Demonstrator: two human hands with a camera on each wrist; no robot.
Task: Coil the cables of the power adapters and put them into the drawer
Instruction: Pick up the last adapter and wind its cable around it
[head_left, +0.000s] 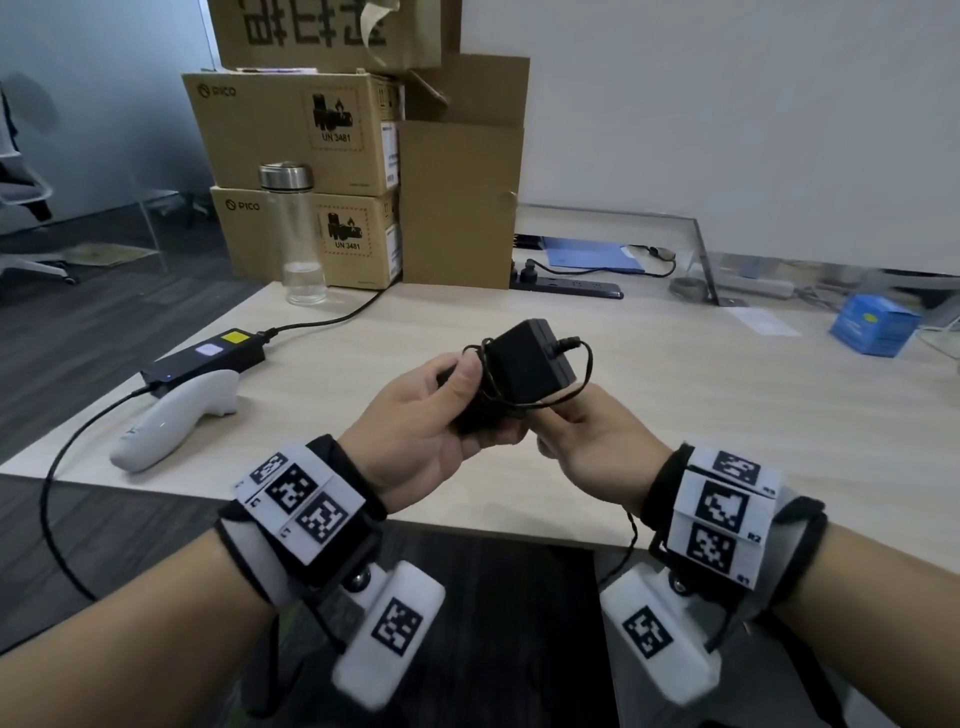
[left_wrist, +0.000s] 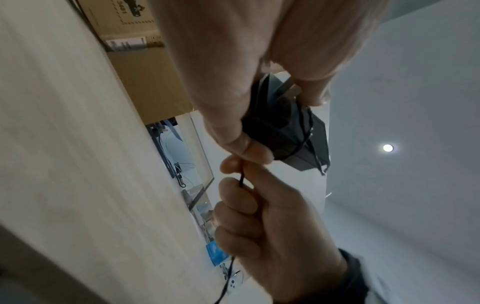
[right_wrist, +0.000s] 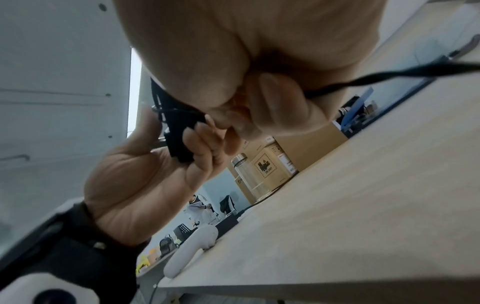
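White plastic, a handheld controller (head_left: 171, 415) lies at the desk's (head_left: 727, 415) left edge beside a black power brick (head_left: 208, 356); a glass bottle (head_left: 296, 234) and cardboard boxes (head_left: 301, 135) stand behind. Above the desk, the left hand (head_left: 415, 421) grips the black power adapter (head_left: 530, 364), its cable (head_left: 584, 374) looped around it. The right hand (head_left: 592, 441) pinches that cable between thumb and curled fingers. A blue box (head_left: 872, 325) sits far right.

- A black, box-shaped plastic power adapter (head_left: 530, 364) is held up above the pale wooden desk, tilted, between both hands
- Its thin black cable (head_left: 581, 376) loops loosely around the body, with the barrel plug lying on the top face and one strand trailing down
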